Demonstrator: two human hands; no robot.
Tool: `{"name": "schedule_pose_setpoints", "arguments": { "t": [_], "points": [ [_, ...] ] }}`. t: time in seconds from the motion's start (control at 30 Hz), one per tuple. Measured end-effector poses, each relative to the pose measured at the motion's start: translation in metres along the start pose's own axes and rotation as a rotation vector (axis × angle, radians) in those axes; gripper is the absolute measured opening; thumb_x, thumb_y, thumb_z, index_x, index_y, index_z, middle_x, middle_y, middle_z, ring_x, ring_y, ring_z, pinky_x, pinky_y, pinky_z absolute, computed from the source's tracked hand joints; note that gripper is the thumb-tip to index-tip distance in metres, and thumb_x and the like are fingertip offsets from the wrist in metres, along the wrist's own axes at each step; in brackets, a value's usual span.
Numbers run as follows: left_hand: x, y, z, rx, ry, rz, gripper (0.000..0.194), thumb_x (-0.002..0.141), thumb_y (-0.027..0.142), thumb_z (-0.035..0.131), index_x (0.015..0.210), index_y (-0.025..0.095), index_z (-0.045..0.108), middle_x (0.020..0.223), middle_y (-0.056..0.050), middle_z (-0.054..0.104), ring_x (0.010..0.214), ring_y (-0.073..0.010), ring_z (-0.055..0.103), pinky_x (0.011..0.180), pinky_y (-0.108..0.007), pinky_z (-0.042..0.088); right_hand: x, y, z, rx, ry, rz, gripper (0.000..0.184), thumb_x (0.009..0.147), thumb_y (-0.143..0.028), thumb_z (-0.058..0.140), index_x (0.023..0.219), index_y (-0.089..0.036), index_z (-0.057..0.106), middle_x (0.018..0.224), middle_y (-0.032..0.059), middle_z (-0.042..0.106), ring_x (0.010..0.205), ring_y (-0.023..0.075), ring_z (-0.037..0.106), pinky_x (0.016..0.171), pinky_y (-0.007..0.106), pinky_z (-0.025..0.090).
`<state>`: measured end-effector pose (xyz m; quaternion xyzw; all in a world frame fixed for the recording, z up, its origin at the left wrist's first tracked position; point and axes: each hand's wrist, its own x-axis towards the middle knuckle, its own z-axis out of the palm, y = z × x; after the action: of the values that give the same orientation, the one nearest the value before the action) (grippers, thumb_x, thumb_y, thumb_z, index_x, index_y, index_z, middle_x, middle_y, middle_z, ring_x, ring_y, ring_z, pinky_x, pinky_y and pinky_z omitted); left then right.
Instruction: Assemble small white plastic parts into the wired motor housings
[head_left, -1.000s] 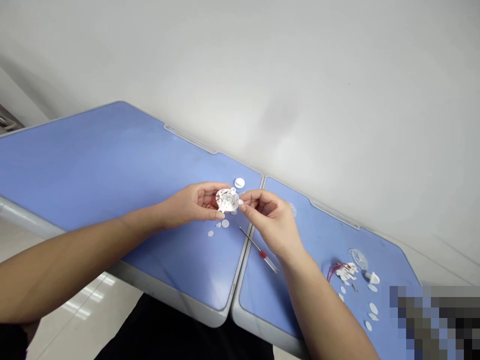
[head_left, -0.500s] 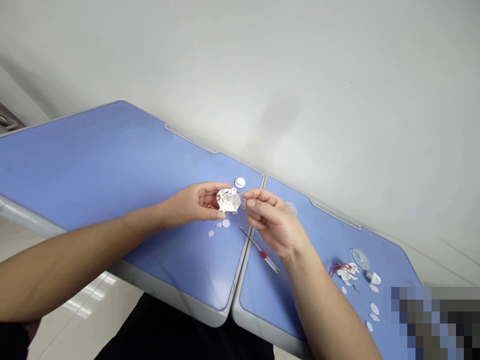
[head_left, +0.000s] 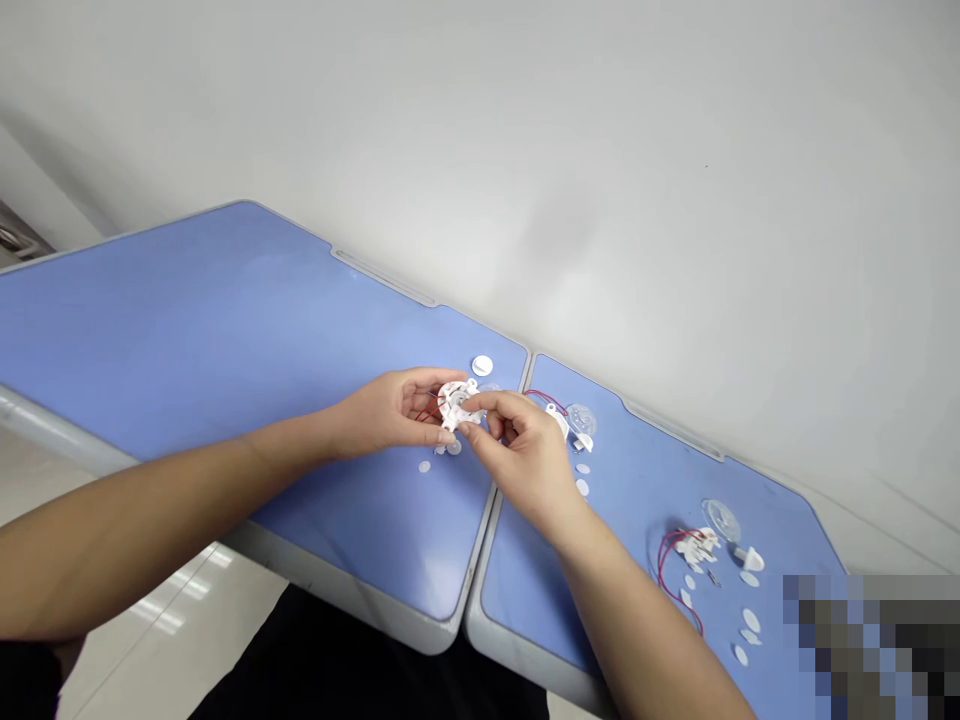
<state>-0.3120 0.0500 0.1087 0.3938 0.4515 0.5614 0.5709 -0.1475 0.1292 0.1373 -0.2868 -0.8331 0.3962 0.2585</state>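
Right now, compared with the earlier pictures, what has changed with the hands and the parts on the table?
The right hand moved left, and its fingers are now on the white round part with red wires, which the left hand keeps holding. This move uncovered a clear dome and small white discs. The loose white disc stayed in place.

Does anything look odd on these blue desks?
Yes: small round white plastic discs lie scattered across the right blue desk, near a white plastic part trailing loose red wires, all spread out rather than gathered together.
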Motion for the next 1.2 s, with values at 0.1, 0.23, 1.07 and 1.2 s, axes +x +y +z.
{"name": "schedule_pose_setpoints", "arguments": {
  "t": [0.1,0.23,1.07,1.2],
  "points": [
    [0.000,0.000,0.000,0.006,-0.005,-0.005,0.072,0.062,0.009,0.080,0.128,0.015,0.053,0.113,-0.012,0.068,0.098,-0.0210,0.067,0.086,-0.035,0.055,0.000,0.000,0.000,0.016,-0.003,0.022,0.012,0.071,-0.020,0.062,0.082,-0.019,0.067,0.061,-0.0048,0.042,0.059,0.0120,0.043,0.059,0.027,0.036],
    [0.000,-0.001,0.000,-0.004,-0.009,-0.005,0.073,0.061,0.009,0.080,0.128,0.015,0.053,0.114,-0.012,0.068,0.098,-0.0209,0.067,0.086,-0.035,0.055,0.000,-0.001,0.000,0.046,-0.007,0.060,0.012,0.071,-0.019,0.061,0.081,-0.020,0.067,0.059,-0.0057,0.041,0.059,0.0118,0.043,0.058,0.026,0.035],
    [0.000,-0.005,-0.003,0.014,-0.013,0.012,0.073,0.063,0.012,0.081,0.130,0.016,0.052,0.115,-0.012,0.067,0.101,-0.0203,0.065,0.090,-0.036,0.054,0.001,-0.009,-0.012,0.232,0.009,0.188,0.011,0.070,-0.028,0.066,0.080,-0.021,0.066,0.057,-0.0080,0.033,0.051,0.0081,0.031,0.049,0.024,0.028],
    [0.000,-0.005,-0.004,0.021,-0.018,0.015,0.072,0.063,0.013,0.081,0.129,0.016,0.052,0.114,-0.010,0.068,0.100,-0.0195,0.065,0.090,-0.036,0.053,0.002,-0.008,-0.014,0.234,-0.056,0.209,0.013,0.069,-0.027,0.066,0.080,-0.021,0.066,0.057,-0.0081,0.033,0.050,0.0081,0.030,0.048,0.024,0.028]
  ]
}}
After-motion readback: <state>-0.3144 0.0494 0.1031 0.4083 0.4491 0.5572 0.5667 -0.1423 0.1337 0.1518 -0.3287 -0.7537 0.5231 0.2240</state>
